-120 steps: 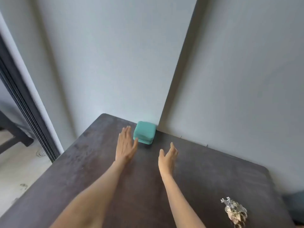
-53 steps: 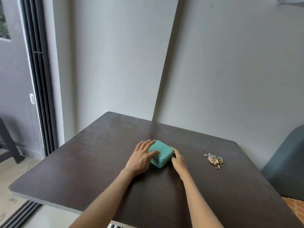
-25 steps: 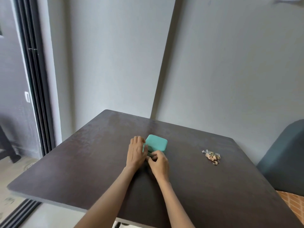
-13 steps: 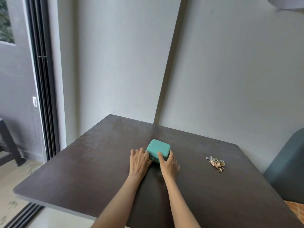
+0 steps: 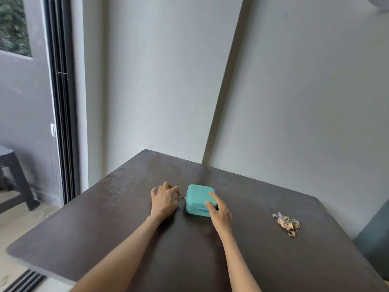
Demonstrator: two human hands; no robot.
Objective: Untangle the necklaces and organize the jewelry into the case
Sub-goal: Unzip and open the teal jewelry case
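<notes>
Teal case (image 5: 200, 199) sits on desk (image 5: 252, 260) btwn hands: left hand (image 5: 164, 200) pinches zipper pull (image 5: 182, 197) at its left side, right hand (image 5: 219, 211) braces lid w/ fingers extended; jewelry tangle (image 5: 286, 222) lies well right of right hand.

Soft daylight comes in from the glass door (image 5: 61, 123) at left, leaving the walls evenly grey. Faint sheen on the dark table (image 5: 130, 186), weak shadows under both forearms, wide-angle bending at the edges.
</notes>
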